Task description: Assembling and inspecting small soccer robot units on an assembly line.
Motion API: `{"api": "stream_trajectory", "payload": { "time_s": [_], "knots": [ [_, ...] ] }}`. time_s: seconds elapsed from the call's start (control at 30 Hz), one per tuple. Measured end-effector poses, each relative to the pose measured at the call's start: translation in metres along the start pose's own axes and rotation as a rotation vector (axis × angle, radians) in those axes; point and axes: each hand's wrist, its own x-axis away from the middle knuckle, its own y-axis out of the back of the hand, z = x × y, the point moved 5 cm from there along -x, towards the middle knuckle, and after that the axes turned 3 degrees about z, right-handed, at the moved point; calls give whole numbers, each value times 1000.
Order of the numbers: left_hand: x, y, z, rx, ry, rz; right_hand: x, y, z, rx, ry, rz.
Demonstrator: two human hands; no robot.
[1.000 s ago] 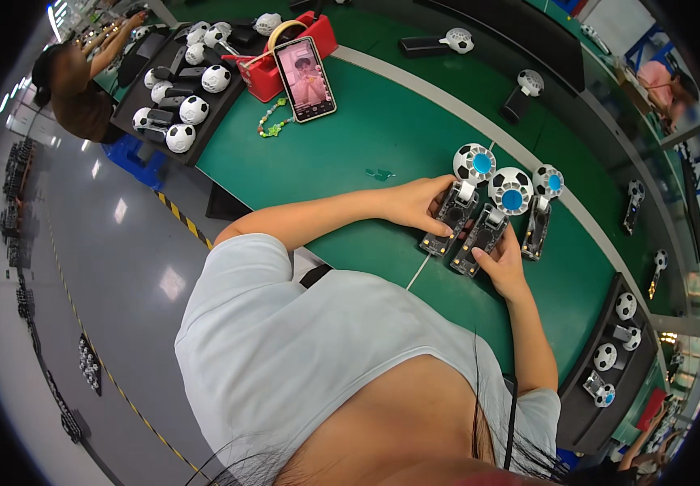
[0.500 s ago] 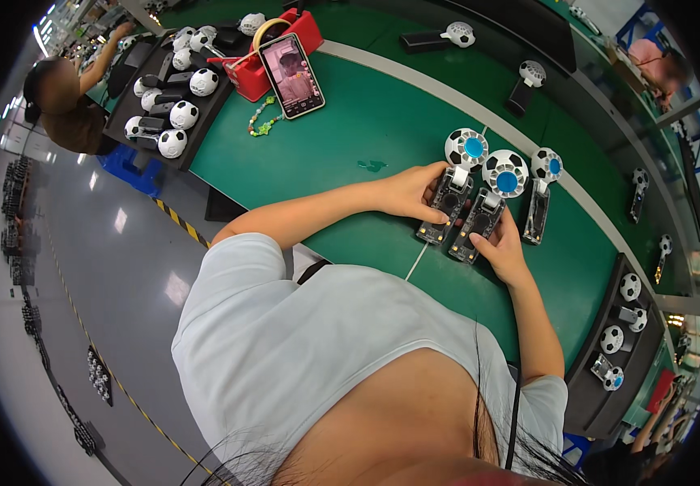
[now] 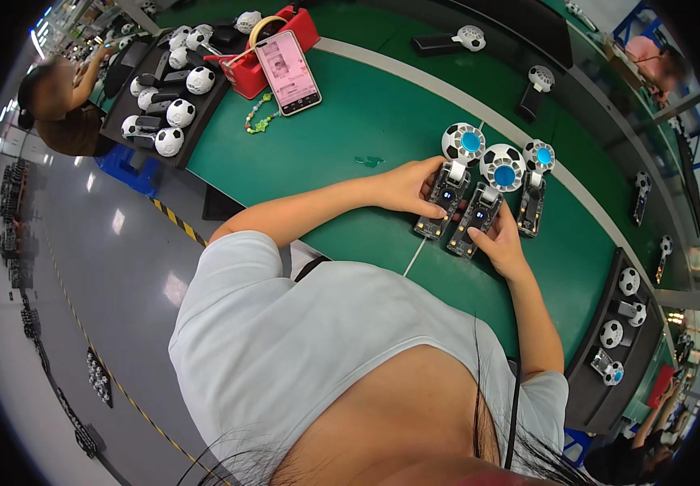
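Two handheld fans with football-patterned heads and blue centres lie side by side on the green workbench (image 3: 342, 113). My left hand (image 3: 410, 190) grips the dark see-through handle of the left fan (image 3: 445, 194), thumb on its lower front. Around the handle of the right fan (image 3: 478, 215) my right hand (image 3: 502, 243) is closed, its thumb near the lower end. Each handle shows a small lit display. Just right of them, untouched, lies a third fan (image 3: 533, 194) with a blue centre and its display unlit.
At the left a dark tray (image 3: 196, 134) holds several ball-headed fans, next to a red basket (image 3: 240, 77) with a tape roll. A phone (image 3: 289, 73) leans there, with a beaded strap (image 3: 262, 121). Another tray (image 3: 589, 397) sits right. Fans lie along the green belt (image 3: 495, 97) beyond.
The displays on both held fans have lit up. The phone's screen picture has changed. Two fans on the far belt have shifted slightly right. My hands stay around the same handles.
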Motion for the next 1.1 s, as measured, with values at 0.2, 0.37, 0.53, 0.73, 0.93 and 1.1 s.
{"api": "stream_trajectory", "payload": {
  "time_s": [0.2, 0.37, 0.53, 0.73, 0.93, 1.1],
  "knots": [
    [1, 1, -4, -9, 18, 4, -1, 0, -1, 6, 15, 4],
    [2, -2, -6, 27, 31, 13, 2, -1, -2, 3, 19, -12],
    [0, -2, -10, 51, 24, 1, 3, 3, -9, 12, 34, -20],
    [-2, 0, 4, 30, -1, -20, 5, 2, -6, 53, 37, -46],
    [-2, 1, 5, 39, 33, -25, 3, -4, 3, -47, 39, 17],
    [-3, -1, 4, 38, 13, -19, 3, 0, -3, -47, 61, 38]
  ]
}}
